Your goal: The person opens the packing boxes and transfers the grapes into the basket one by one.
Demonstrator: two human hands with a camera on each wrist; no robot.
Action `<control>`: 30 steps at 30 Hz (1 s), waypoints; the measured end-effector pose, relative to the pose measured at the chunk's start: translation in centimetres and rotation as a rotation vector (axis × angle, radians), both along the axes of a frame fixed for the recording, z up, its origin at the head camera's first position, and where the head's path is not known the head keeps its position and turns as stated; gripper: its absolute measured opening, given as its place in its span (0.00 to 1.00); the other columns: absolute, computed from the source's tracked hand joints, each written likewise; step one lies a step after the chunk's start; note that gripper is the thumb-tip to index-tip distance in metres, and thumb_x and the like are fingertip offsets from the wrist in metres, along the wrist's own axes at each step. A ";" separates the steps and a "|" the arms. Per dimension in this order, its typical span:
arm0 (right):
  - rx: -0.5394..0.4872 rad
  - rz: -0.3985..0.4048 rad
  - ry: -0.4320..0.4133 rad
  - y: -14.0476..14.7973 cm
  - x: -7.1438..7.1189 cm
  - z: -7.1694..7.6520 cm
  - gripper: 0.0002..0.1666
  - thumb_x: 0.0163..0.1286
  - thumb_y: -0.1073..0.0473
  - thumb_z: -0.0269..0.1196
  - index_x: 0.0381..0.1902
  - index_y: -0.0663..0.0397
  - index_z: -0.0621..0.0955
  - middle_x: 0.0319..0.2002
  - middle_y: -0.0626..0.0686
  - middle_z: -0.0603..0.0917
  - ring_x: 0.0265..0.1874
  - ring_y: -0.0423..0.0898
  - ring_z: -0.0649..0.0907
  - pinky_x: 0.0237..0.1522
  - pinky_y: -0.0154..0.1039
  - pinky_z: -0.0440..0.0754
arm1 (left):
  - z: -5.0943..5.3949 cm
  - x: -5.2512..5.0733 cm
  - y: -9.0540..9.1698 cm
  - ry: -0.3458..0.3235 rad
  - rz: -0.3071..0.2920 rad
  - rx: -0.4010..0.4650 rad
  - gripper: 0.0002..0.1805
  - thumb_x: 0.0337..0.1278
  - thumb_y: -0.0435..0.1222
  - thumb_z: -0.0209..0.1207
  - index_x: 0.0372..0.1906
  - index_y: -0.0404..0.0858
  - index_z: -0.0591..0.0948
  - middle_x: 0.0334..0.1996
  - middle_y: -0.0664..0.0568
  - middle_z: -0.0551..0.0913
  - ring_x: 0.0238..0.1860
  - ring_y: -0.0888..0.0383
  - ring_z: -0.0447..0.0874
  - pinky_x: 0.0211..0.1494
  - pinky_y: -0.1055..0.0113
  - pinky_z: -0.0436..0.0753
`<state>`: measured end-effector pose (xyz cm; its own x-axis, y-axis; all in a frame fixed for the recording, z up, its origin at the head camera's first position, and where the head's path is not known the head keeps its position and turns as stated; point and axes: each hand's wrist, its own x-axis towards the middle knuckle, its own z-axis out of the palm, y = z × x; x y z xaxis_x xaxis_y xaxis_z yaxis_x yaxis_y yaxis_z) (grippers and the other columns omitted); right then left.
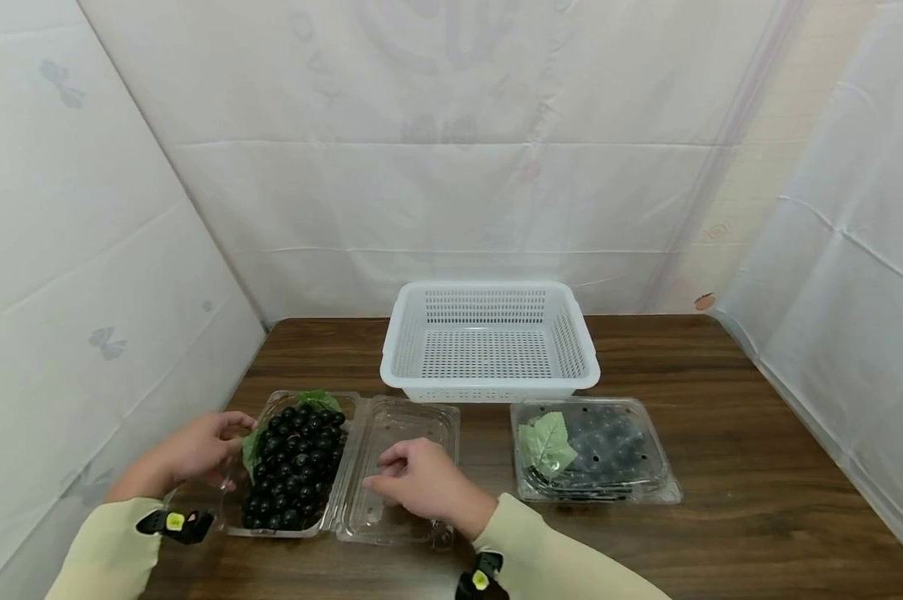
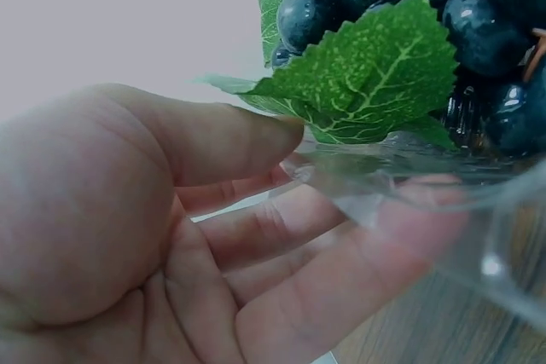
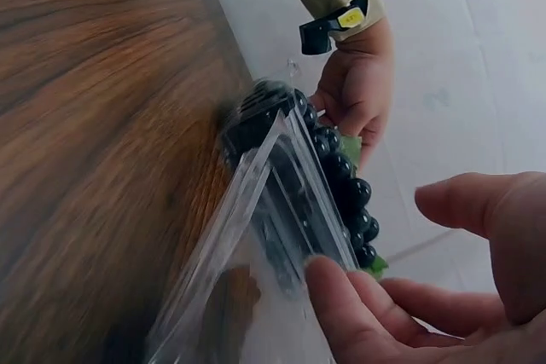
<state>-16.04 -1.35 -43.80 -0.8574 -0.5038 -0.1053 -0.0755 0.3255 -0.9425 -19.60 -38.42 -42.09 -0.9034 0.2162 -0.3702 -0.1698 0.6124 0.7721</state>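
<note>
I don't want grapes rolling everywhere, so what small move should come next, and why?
Probably bring the right hand over to the grapes: it holds nothing, the lid lies folded open, and the left hand is at the box's other side, where it could steady it.

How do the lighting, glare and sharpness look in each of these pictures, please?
Head: soft, fairly even light, but pale reflections veil the contents of the closed box; left wrist: glossy highlights on the dark grapes, a bright spot on the clear plastic of the open box, and a washed-out background; right wrist: the grain of the table looks soft.
</note>
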 end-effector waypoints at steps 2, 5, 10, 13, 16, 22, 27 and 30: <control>0.002 0.024 -0.049 -1.0 -0.3 0.0 0.31 0.68 0.52 0.71 0.59 0.70 0.81 0.32 0.52 0.88 0.27 0.50 0.91 0.36 0.37 0.89 | 0.1 0.0 0.0 -0.009 0.004 0.007 0.23 0.74 0.23 0.40 0.69 0.19 0.62 0.38 0.40 0.84 0.32 0.44 0.87 0.31 0.49 0.90; 0.047 0.039 -0.081 -2.1 -0.8 -0.1 0.34 0.68 0.49 0.71 0.62 0.68 0.78 0.27 0.54 0.88 0.23 0.51 0.90 0.38 0.38 0.89 | 0.2 0.1 0.2 -0.020 0.009 0.009 0.23 0.74 0.24 0.41 0.69 0.20 0.62 0.41 0.39 0.83 0.33 0.44 0.87 0.32 0.49 0.90; 0.119 0.058 -0.089 -3.1 -1.1 -0.3 0.41 0.67 0.45 0.71 0.68 0.67 0.74 0.19 0.55 0.88 0.19 0.48 0.88 0.42 0.37 0.89 | 0.4 0.3 0.8 -0.036 0.003 0.022 0.22 0.74 0.23 0.41 0.69 0.20 0.62 0.38 0.39 0.82 0.34 0.44 0.88 0.34 0.49 0.91; 0.159 0.052 -0.081 -3.4 -1.0 -0.2 0.43 0.67 0.45 0.72 0.69 0.66 0.72 0.18 0.54 0.87 0.18 0.47 0.87 0.40 0.38 0.88 | 0.5 0.3 1.1 -0.048 -0.006 0.025 0.23 0.73 0.23 0.41 0.69 0.21 0.61 0.37 0.40 0.83 0.34 0.44 0.88 0.34 0.49 0.91; 0.206 0.042 -0.057 -3.4 -0.8 -0.1 0.41 0.67 0.47 0.72 0.68 0.64 0.72 0.17 0.53 0.86 0.18 0.49 0.87 0.37 0.38 0.87 | 0.5 0.3 1.3 -0.056 -0.011 0.025 0.23 0.72 0.22 0.42 0.69 0.21 0.61 0.35 0.40 0.82 0.35 0.44 0.89 0.34 0.49 0.91; 0.234 0.043 -0.030 -2.9 -0.4 -0.1 0.40 0.66 0.50 0.73 0.67 0.66 0.72 0.16 0.53 0.85 0.19 0.54 0.88 0.44 0.40 0.89 | 0.2 0.4 1.7 -0.055 -0.033 0.052 0.24 0.72 0.23 0.42 0.69 0.20 0.60 0.31 0.43 0.80 0.36 0.44 0.90 0.34 0.49 0.91; 0.262 0.020 -0.023 -2.1 -0.5 -0.2 0.39 0.65 0.48 0.74 0.64 0.66 0.73 0.15 0.53 0.84 0.18 0.53 0.87 0.42 0.42 0.89 | 0.0 0.5 2.3 -0.056 -0.050 0.079 0.25 0.72 0.23 0.43 0.70 0.21 0.60 0.26 0.45 0.73 0.38 0.43 0.90 0.34 0.49 0.91; 0.261 0.006 -0.038 -1.7 -0.5 -0.2 0.39 0.64 0.48 0.74 0.63 0.65 0.73 0.16 0.54 0.84 0.17 0.52 0.87 0.39 0.42 0.89 | -0.1 0.5 2.8 -0.058 -0.055 0.101 0.24 0.72 0.23 0.43 0.69 0.21 0.60 0.25 0.46 0.73 0.38 0.43 0.90 0.34 0.49 0.91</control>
